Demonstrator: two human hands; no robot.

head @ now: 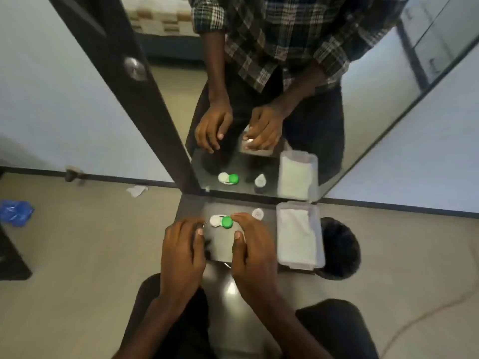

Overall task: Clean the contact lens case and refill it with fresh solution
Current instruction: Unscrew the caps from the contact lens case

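The contact lens case [221, 221], with one white cap and one green cap, lies on the small dark table [191, 206] in front of a mirror. My right hand [252, 255] reaches over the table, its index fingertip touching the green cap and its thumb stretched out over a pale sheet [220, 246] that lies between my hands. My left hand [181, 252] hovers just left of the case with loosely curved fingers and holds nothing. The white solution bottle [258, 213] stands upright behind my right hand, seen from above.
A clear plastic box [320, 242] with white tissue inside sits at the table's right edge. The mirror [363, 112] behind the table shows the same things reflected. A dark door [111, 55] leans at the left. Scraps of white paper [136, 190] and blue plastic [15, 212] lie on the floor.
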